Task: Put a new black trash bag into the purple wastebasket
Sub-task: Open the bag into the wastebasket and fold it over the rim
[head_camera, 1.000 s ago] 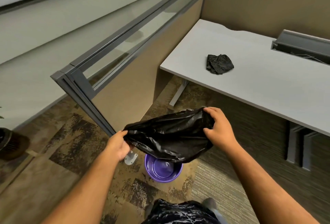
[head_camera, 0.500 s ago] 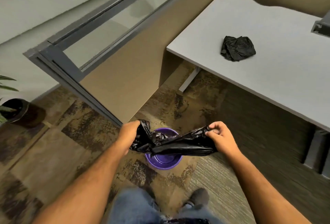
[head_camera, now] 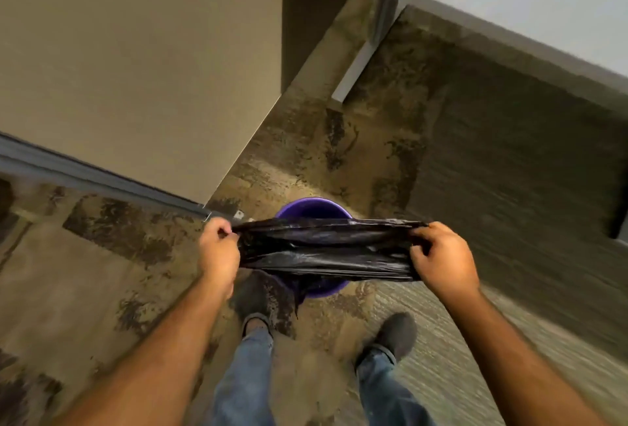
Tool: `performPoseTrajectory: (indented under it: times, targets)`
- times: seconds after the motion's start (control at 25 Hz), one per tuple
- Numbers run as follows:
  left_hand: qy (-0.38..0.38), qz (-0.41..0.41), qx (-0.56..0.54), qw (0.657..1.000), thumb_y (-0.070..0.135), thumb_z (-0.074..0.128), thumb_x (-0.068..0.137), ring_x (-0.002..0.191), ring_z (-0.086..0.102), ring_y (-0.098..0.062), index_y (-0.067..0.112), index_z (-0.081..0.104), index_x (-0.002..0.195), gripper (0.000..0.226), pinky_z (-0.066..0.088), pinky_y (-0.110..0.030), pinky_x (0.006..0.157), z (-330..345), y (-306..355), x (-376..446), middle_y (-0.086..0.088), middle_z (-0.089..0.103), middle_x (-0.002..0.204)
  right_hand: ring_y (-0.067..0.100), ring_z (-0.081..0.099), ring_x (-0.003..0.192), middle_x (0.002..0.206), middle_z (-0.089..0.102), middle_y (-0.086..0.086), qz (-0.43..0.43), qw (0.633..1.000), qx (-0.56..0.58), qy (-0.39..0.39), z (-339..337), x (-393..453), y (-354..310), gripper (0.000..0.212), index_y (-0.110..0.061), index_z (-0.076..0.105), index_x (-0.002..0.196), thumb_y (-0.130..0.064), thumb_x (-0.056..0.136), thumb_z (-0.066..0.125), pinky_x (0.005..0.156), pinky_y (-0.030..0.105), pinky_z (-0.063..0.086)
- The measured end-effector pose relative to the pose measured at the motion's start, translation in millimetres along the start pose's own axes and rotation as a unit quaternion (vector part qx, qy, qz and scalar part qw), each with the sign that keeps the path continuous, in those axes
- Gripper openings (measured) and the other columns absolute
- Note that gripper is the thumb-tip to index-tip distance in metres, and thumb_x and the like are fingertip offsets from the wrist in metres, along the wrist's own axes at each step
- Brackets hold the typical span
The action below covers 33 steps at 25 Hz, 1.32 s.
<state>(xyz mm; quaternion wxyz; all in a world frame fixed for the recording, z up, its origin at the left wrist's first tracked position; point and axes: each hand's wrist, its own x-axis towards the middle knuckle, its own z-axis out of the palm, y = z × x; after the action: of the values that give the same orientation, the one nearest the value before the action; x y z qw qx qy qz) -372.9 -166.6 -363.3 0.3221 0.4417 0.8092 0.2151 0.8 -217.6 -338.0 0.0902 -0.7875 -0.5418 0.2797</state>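
- Head view, nearest first: your two feet in dark shoes and blue jeans stand on the mottled brown carpet, with your forearms reaching forward over them.
- Your left hand is clenched on the left end of the glossy black plastic trash bag, fingers curled tight around the bunched film.
- Your right hand pinches the other end, fingers hooked into the edge, so the bag is pulled taut into a flat, wrinkled band between your fists.
- The bag hangs directly over the round purple plastic wastebasket, hiding most of its mouth; whether it touches the rim cannot be told.
- The bag's mouth looks only slightly parted, a narrow slit along the top.
- Risk: lower it stretched this flat and it may lie across the rim instead of dropping inside; pull harder and the thin film could tear at your fingers.
- Risk: the light basket could tip or slide if the bag catches one side.
- Beyond stand a beige partition panel and a white desk.
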Motion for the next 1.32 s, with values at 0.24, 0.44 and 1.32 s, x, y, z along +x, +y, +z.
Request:
performPoseTrajectory:
  times: [0.24, 0.44, 1.32]
  targets:
    - [-0.232, 0.254, 0.358, 0.868, 0.016, 0.069, 0.091, 0.093, 0.066, -0.033, 0.015, 0.083, 0.107, 0.021, 0.058, -0.044, 0.084, 64.1, -87.0, 50.0, -0.01, 0.057, 0.112, 0.045, 0.069, 0.107, 0.136, 0.054, 0.014, 0.023, 0.977, -0.149, -0.153, 127.0, 29.6, 22.1, 0.075, -0.014, 0.046, 0.149, -0.015, 0.08, 0.073, 0.081, 0.049, 0.058]
    - [-0.314, 0.15, 0.347, 0.871, 0.049, 0.092, 0.058, 0.108, 0.072, -0.029, 0.026, 0.062, 0.132, 0.083, 0.06, -0.039, 0.084, 98.5, -104.1, 71.9, -0.004, 0.072, 0.122, 0.046, 0.071, 0.106, 0.126, 0.063, 0.02, 0.024, 0.954, -0.175, -0.242, 191.7, 47.0, 43.3, 0.084, -0.02, 0.026, 0.152, -0.017, 0.083, 0.074, 0.085, 0.051, 0.059]
    - [-0.213, 0.15, 0.215, 0.941, 0.009, 0.077, 0.087, 0.109, 0.061, -0.025, 0.019, 0.061, 0.146, 0.063, 0.049, -0.032, 0.101, 189.3, -147.5, 208.0, -0.007, 0.053, 0.124, 0.033, 0.07, 0.105, 0.132, 0.065, 0.012, 0.023, 0.935, 0.054, -0.349, 262.6, 209.6, 75.1, 0.108, -0.025, 0.025, 0.164, 0.011, 0.075, 0.075, 0.071, 0.045, 0.065]
